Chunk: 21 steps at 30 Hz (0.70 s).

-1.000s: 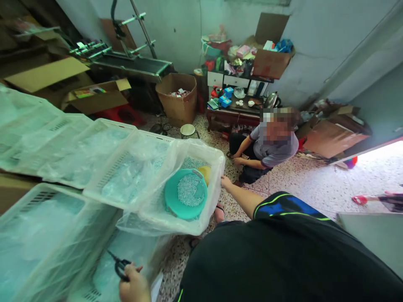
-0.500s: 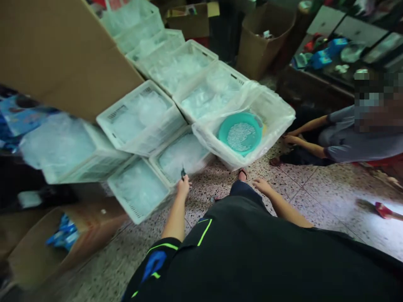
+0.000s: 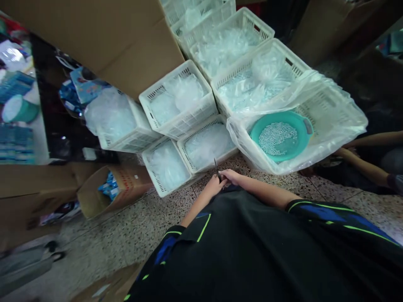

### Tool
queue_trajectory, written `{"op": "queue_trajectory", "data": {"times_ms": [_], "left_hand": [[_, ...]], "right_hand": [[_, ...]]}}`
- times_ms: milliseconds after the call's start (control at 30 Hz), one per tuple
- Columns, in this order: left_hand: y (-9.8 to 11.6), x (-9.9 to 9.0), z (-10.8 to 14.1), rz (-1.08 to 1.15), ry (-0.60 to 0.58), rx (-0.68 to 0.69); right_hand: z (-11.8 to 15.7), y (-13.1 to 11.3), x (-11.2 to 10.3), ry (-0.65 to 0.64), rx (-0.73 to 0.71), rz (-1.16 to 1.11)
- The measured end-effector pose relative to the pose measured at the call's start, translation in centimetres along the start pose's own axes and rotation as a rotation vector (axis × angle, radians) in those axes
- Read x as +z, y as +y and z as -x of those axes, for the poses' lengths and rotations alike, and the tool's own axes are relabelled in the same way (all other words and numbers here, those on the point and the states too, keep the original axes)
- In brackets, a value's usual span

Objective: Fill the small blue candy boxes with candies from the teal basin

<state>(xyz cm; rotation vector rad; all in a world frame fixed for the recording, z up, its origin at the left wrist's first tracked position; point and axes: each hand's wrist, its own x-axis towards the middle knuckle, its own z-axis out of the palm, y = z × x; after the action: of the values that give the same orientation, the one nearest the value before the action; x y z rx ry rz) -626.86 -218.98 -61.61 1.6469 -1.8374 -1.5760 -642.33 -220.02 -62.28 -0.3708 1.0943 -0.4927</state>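
In front of my body, both hands meet around a slim dark pointed tool (image 3: 216,166) that looks like scissors, its tip pointing away from me. My left hand (image 3: 215,184) is closed around its lower part. The fingers of my right hand (image 3: 230,175) are drawn together against the tool's side; what else they pinch, if anything, is too small to see. Just beyond the hands stands a white crate (image 3: 206,164) filled with clear plastic pieces. To the right, a teal basin (image 3: 300,144) of small pale beads rests in a plastic-lined crate (image 3: 340,121).
More white crates (image 3: 182,132) of clear plastic stand ahead and left. A large cardboard sheet or box (image 3: 126,37) rises behind them. An open carton (image 3: 132,184) with blue packets stands at left. At the right edge is another person's forearm (image 3: 367,165). Speckled floor (image 3: 163,222) lies below.
My right hand has come from beside my right leg to meet my left hand at the tool. The left hand has drawn back from the crate. The view has turned left.
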Motion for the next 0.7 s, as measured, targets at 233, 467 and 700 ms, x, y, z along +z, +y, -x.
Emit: {"op": "queue_trajectory", "data": {"times_ms": [233,467,700], "left_hand": [[2.8,-3.4,-0.6,0.012,-0.07,0.072],[0.7,-6.3,-10.0,0.079,0.358,-0.205],[-4.6,-10.8,-26.3,0.058,0.354,-0.454]], "right_hand": [[1.1,-5.5,-0.5,0.054,-0.12,-0.015],[6.2,-8.3,-1.8,0.462,-0.543,0.053],[14.8,-6.0,-7.3,1.502,-0.666,0.05]]}}
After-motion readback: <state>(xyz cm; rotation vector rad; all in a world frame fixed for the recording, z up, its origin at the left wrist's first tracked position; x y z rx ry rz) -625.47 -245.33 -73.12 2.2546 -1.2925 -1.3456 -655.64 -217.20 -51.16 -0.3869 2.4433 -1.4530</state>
